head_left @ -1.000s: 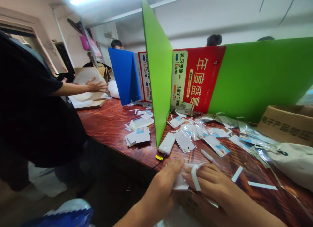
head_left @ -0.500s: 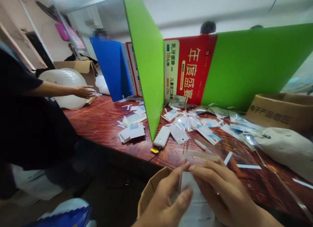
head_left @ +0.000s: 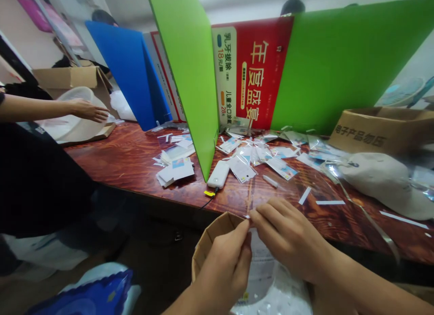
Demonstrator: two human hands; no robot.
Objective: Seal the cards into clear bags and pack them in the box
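Left hand (head_left: 224,260) closed tighter since earlier frame; with right hand (head_left: 286,236), pinches packet (head_left: 261,260) at top edge. Packet just below fingertips, top pointing away, long axis running back between wrists.

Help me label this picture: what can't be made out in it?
In the head view:
Print on the white sheet by the left hand: too small and blurred.
Bottom of the lettered carton: hidden by its front wall.
Person at the back: body hidden by the red sign and wide green panel.
Blue object: cut off by the bottom edge.
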